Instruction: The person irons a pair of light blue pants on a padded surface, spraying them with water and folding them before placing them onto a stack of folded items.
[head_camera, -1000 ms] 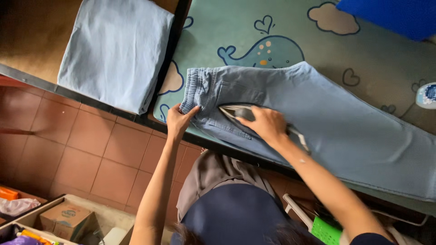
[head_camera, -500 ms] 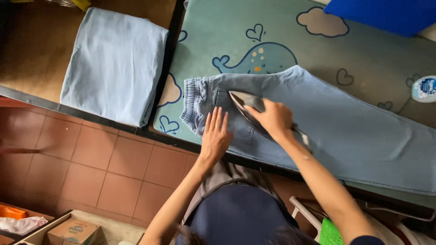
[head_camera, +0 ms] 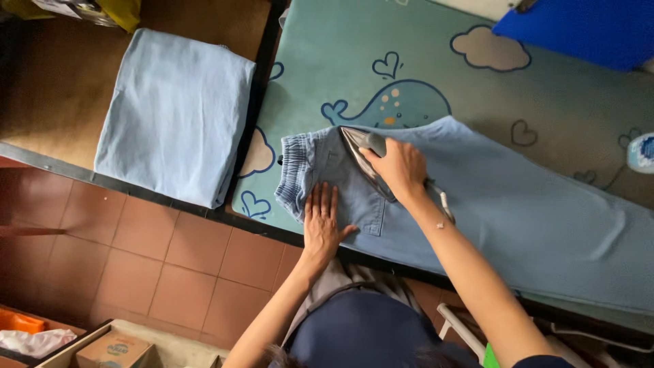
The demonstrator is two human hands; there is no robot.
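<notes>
Iron on trouser seat, flat hand close beside it: burn and crease risk.

Right hand [head_camera: 398, 167] is closed around the handle of the iron [head_camera: 360, 151], whose soleplate rests on the light-blue trousers [head_camera: 490, 197] near the elastic waistband [head_camera: 294, 163]. The trousers lie flat across the green whale-print pad [head_camera: 354, 61], legs running off to the right. Left hand [head_camera: 323, 219] is fully open, palm down, fingers spread, holding nothing and pressing the cloth just below the back pocket, near the iron's edge. Judged risks: the iron drifting toward the spread fingers would burn them; resting in one spot could scorch the fabric; a fold trapped at the pocket seam could get pressed in. A folded blue cloth [head_camera: 174, 105] lies well apart on the left.
</notes>
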